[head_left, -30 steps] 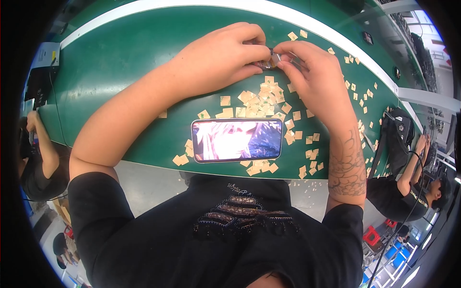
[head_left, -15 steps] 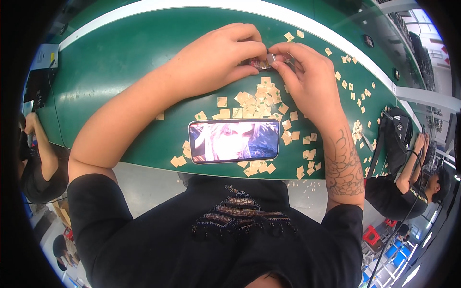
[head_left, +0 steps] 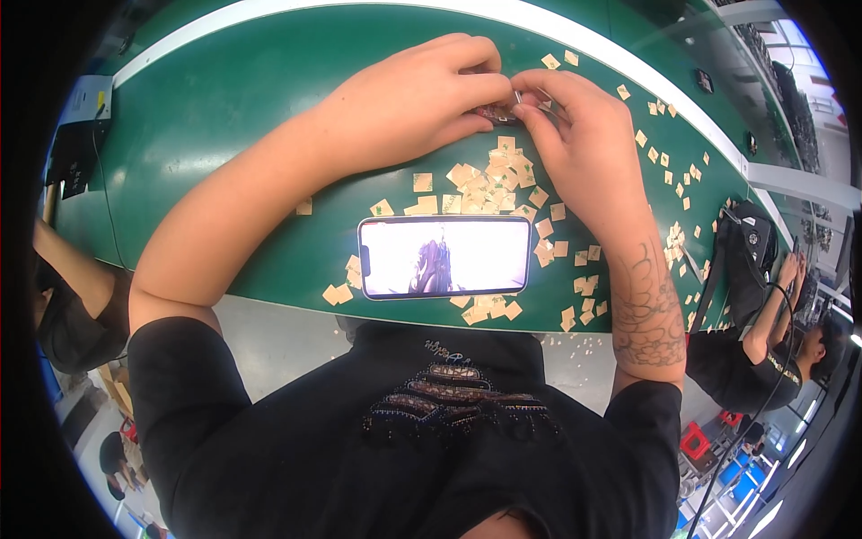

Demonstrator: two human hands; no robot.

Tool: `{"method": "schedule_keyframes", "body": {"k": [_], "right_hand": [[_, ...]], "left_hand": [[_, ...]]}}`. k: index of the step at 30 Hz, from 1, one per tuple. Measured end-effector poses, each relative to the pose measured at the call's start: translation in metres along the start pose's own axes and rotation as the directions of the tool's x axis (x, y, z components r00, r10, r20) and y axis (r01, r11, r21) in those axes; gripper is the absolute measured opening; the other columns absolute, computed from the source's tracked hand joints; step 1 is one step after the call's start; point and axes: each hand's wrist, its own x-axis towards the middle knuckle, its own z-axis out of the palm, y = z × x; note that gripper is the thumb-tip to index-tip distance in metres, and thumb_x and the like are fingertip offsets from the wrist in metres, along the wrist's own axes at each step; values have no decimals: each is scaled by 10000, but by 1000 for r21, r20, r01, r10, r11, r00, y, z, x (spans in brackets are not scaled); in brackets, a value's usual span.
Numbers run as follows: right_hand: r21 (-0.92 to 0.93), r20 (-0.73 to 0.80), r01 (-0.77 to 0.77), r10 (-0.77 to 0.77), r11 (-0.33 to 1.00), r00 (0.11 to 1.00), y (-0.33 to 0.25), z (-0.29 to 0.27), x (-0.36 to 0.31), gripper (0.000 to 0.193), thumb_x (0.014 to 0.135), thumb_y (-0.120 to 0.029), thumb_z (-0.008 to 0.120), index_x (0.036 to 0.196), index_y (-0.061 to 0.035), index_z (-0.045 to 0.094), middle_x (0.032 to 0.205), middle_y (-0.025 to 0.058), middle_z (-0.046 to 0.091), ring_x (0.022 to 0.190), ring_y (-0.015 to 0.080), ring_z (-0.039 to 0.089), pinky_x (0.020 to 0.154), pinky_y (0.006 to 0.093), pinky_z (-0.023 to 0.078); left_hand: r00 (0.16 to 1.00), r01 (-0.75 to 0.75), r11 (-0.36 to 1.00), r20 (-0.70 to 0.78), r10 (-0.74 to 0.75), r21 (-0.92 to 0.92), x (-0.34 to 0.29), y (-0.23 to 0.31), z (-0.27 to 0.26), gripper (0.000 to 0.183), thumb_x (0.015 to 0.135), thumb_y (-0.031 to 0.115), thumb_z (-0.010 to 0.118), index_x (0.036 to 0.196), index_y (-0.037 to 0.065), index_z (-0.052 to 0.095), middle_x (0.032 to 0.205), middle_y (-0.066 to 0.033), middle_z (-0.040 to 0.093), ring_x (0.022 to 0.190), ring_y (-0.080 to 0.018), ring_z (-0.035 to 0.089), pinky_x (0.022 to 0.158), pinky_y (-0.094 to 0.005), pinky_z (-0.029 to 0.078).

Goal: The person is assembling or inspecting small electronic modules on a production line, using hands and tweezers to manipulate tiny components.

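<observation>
Over the far part of the green table [head_left: 224,117], my left hand [head_left: 426,94] is closed with curled fingers on a small dark, reddish piece [head_left: 496,114]. Most of that piece is hidden by the fingers, so its kind cannot be made out. Right beside it, my right hand [head_left: 579,117] pinches a small silvery piece [head_left: 517,98] between thumb and forefinger. The two hands nearly meet at the fingertips. Below them lies a loose heap of small beige paper squares [head_left: 489,184]. A phone [head_left: 444,258] with a lit screen rests flat between the heap and my body.
More beige squares are scattered on the right side of the table. A black bag [head_left: 743,256] sits at the right edge, near a co-worker [head_left: 763,359]. Another person's arm [head_left: 76,265] shows at the left, by a pale box [head_left: 90,97]. A white rail [head_left: 359,7] borders the far side.
The silvery piece in my right fingers has turned and now shows as a thin edge. Both hands are slightly farther up in view. The phone's picture has changed. The person at the left has moved an arm.
</observation>
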Motion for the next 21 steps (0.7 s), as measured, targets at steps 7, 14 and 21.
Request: {"method": "schedule_keyframes", "body": {"k": [7,14,21], "right_hand": [[48,-13,-45,46,998,999,3,3,-4,175,919,-52,736,1093,-36,740,940,154,740,838,298,739,732,384,570],[139,-19,-74,78,987,997,12,5,-5,185,898,-63,773,1078,-18,758,919,129,739,778,233,722,684,327,549],[75,-6,-116,117,990,993,2,5,-6,179,890,-70,773,1057,-6,765,903,142,741,775,271,729,705,348,567]], "left_hand": [[994,100,990,50,-96,-98,3,1,-2,283,875,81,794,1125,60,663,1106,-92,628,1028,-307,647,874,-405,556],[996,83,994,18,-82,-69,2,4,-5,385,861,99,811,1195,72,621,1133,-106,640,1052,-338,642,877,-419,553],[996,84,993,10,-84,-86,0,3,-4,379,860,93,808,1186,66,617,1129,-108,637,1051,-340,644,870,-420,551]]}}
